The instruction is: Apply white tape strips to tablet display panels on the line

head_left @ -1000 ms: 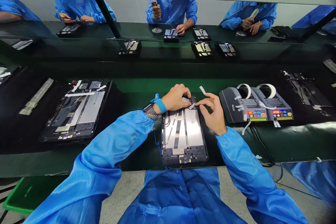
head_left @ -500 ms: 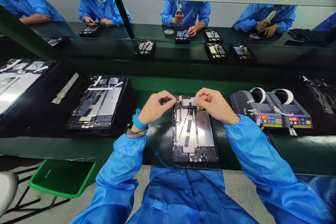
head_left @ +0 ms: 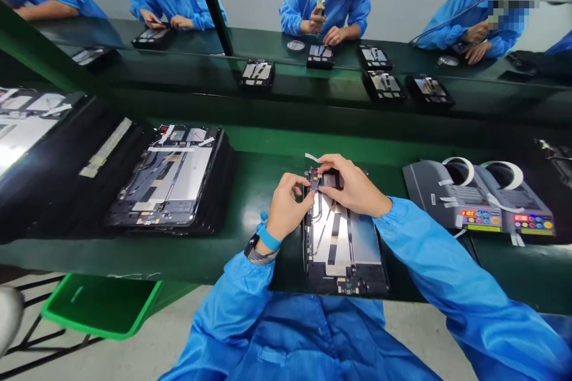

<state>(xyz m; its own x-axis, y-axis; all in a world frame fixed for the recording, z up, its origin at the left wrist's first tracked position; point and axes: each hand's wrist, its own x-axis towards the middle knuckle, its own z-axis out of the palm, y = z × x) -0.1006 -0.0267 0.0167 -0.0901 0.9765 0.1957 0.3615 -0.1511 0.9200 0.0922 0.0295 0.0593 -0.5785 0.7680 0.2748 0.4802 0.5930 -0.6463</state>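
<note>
A tablet [head_left: 343,274] without its back cover lies in front of me, its circuit parts and silvery plate facing up. My left hand [head_left: 291,201] is at its upper left corner, fingers curled in; whatever they pinch is too small to make out. Over the top end, my right hand [head_left: 353,186] has its thumb low and forefinger raised. A short strip of white tape [head_left: 311,157] sticks out from the right forefinger's tip, seemingly held there. The right hand hides part of the tablet's top. A blue band [head_left: 268,238] circles my left wrist.
Left of me, a taped open tablet [head_left: 179,181] lies on a dark stack, with another tablet [head_left: 27,131] farther left. Two tape dispensers [head_left: 460,196] stand at right. Co-workers' hands [head_left: 335,34] work beyond the shelf, where several open devices [head_left: 383,84] lie. A green bin [head_left: 102,333] is below left.
Both hands have come closer together at the tablet's upper left. A white tape strip now shows at my right forefinger. The view has shifted slightly.
</note>
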